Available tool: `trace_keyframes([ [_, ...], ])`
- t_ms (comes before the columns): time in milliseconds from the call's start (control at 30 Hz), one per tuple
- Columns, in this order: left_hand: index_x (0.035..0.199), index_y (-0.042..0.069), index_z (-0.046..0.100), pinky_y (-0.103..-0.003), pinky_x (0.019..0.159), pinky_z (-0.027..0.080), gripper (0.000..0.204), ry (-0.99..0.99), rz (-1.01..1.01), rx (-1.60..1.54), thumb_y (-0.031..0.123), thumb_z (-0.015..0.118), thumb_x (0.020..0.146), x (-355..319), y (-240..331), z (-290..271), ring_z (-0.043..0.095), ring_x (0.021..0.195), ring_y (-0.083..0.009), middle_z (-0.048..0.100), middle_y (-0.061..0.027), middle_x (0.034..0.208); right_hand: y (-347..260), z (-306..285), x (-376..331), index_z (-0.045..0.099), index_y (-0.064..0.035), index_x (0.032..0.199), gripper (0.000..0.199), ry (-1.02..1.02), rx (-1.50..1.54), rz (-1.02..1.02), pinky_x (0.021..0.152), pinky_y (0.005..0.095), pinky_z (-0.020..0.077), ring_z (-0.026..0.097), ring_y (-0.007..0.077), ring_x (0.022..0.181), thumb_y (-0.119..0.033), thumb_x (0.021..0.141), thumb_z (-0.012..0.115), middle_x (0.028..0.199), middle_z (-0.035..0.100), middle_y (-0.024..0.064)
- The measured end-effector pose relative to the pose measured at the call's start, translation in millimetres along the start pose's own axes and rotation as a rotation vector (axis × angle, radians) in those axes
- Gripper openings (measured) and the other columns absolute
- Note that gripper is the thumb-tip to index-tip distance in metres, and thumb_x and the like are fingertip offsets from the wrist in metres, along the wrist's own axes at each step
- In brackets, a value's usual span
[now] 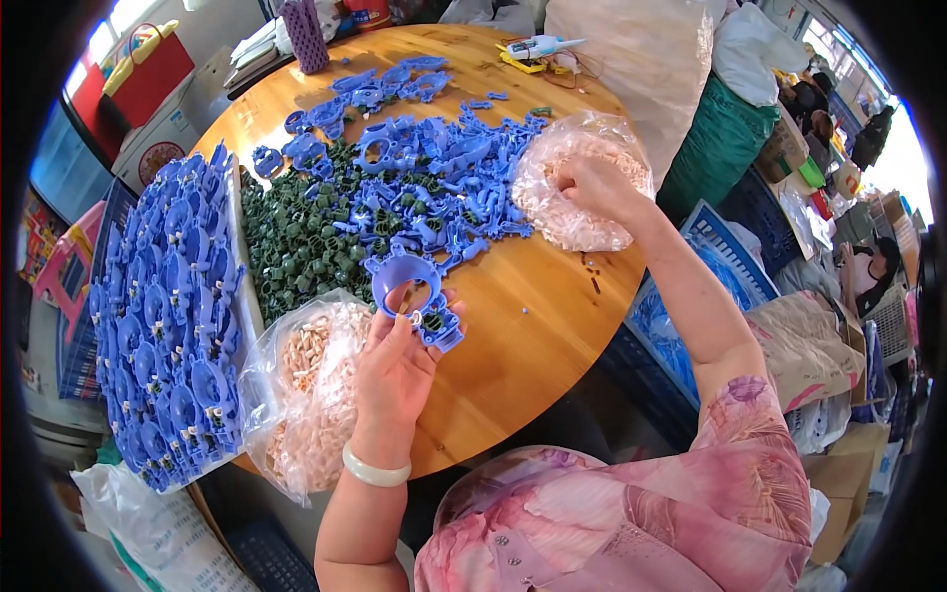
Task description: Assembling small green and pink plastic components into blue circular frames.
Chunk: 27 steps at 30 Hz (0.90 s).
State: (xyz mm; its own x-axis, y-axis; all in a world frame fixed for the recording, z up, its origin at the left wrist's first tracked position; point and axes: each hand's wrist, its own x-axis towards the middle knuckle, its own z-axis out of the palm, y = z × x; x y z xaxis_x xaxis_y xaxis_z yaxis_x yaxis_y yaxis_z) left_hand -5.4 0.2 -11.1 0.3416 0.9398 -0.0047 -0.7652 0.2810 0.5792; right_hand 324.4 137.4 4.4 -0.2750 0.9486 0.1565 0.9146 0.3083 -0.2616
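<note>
My left hand (398,367) grips a blue plastic part (384,278) above the near part of the table. That part has a large round ring, and at its lower end sit a dark green piece (432,321) and a small white piece. At the right, my right hand (598,187) reaches into an open clear bag (552,212) of small pale peach pieces. Its fingers are curled together, and whatever they pinch is hidden. Another clear bag (314,367) of similar pale pieces lies beside my left wrist.
Dark green pieces (296,232) and loose blue parts (444,168) are heaped on the round wooden table (533,306). A tray of blue parts (168,326) stands at the left. Farther back are a purple perforated holder (304,37) and a white-and-blue tool (538,46).
</note>
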Motion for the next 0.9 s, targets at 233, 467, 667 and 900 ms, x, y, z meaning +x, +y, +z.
trace_keyframes([
  [233,0.131,0.005,0.037,-0.045,0.092,0.046,0.038,0.009,-0.008,0.011,0.015,0.042,0.094,0,1,-2,0.053,0.111,-0.0370,0.048,-0.0251,0.124,-1,-18,-7,0.066,-0.0013,0.094,0.019,0.103,0.290,0.076,0.067,0.0265,0.0486,0.063,0.0139,0.073,-0.009,0.077,0.063,0.080,0.067,0.0081],
  [467,0.131,0.005,0.037,-0.046,0.091,0.046,0.039,-0.011,-0.009,0.009,0.016,0.044,0.094,0,0,-1,0.054,0.110,-0.0362,0.050,-0.0242,0.123,1,-31,-17,0.064,0.0027,0.096,0.016,0.051,0.997,0.126,0.069,0.0216,0.0493,0.061,0.0096,0.077,-0.008,0.084,0.061,0.086,0.065,0.0047],
  [667,0.130,0.005,0.037,-0.045,0.092,0.046,0.040,-0.003,-0.008,0.009,0.016,0.046,0.093,-2,1,-3,0.054,0.110,-0.0360,0.050,-0.0237,0.123,-32,-37,-32,0.066,0.0022,0.097,0.017,0.120,1.063,0.043,0.071,0.0219,0.0498,0.062,0.0093,0.076,-0.006,0.082,0.062,0.086,0.066,0.0054],
  [900,0.131,0.007,0.037,-0.043,0.094,0.045,0.042,-0.054,0.038,0.021,0.014,0.049,0.092,-1,-1,1,0.050,0.115,-0.0374,0.047,-0.0224,0.127,-100,-39,-52,0.065,0.0042,0.091,0.013,0.141,1.136,0.028,0.075,0.0264,0.0523,0.063,0.0150,0.082,0.005,0.079,0.064,0.094,0.062,0.0064],
])
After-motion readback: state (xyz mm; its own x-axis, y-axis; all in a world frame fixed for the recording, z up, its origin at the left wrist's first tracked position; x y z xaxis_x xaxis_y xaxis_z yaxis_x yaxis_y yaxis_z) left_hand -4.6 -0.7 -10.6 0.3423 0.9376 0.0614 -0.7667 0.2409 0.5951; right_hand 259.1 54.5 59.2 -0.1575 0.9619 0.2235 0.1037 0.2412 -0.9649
